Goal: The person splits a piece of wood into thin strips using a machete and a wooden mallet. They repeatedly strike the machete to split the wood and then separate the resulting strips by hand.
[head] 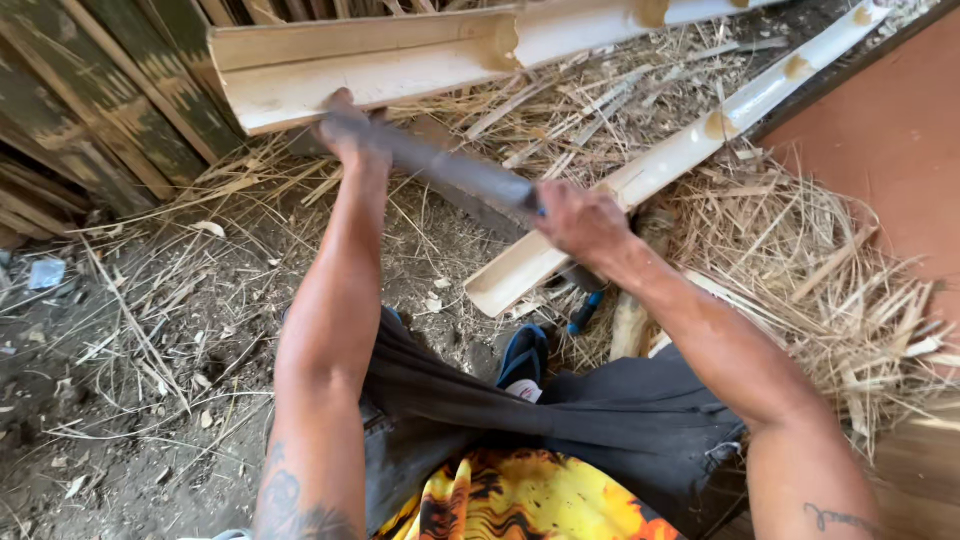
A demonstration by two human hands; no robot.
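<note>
My left hand (350,130) is closed around the far end of a long grey blade (455,170), up against the cut end of a split bamboo half (400,65) that lies across the top of my view with its pale hollow side showing. My right hand (580,220) grips the near end of the same blade, fingers wrapped tight (the handle itself is hidden under my fist). The blade runs slantwise between my two hands, blurred along its length. A second split bamboo piece (690,150) lies diagonally under my right hand, its near end just beside my knee. Dry straw and shavings (820,270) are heaped to the right, and bare dirt ground (130,400) spreads to the left. A blue sandal (524,358) shows between my legs, near my dark shorts (600,420).
</note>
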